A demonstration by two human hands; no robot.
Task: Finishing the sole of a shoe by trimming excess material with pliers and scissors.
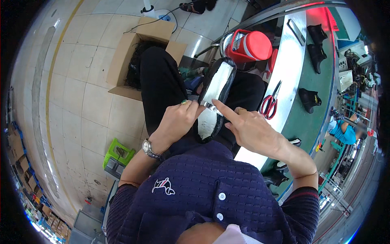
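1. While the person sits beside it, the green conveyor belt (pixel 321 81) curves along the right side, with a metal desk edge (pixel 290 61) running alongside it; three dark shoe uppers (pixel 309 99) lie spaced apart on the belt.
2. Tiled floor (pixel 81 93) fills the left; an open cardboard box (pixel 134 49) with dark material inside stands on it, just beyond the person's left knee.
3. Red jug with a round lid (pixel 250 45) sits past the knees, next to the desk edge.
4. Shoe sole (pixel 215 97): black rim, pale inner face up, lying lengthwise over the lap between both hands, toe end pointing away from the body.
5. Left hand (pixel 178 120): grip clenched on the sole's left edge near mid-length, thumb on top; green ring on one finger, metal wristwatch (pixel 148 148) on the wrist.
6. Right hand (pixel 252 128): not grasping anything; index finger extended, its tip pressing the pale face at mid-sole, other fingers curled loosely. A small shiny strip sits at that spot; can't tell what it is.
7. Green plastic stool (pixel 118 152) stands on the floor below the left elbow.
8. Red-handled scissors (pixel 270 101) lie on the desk edge, near the right hand, not touching it.
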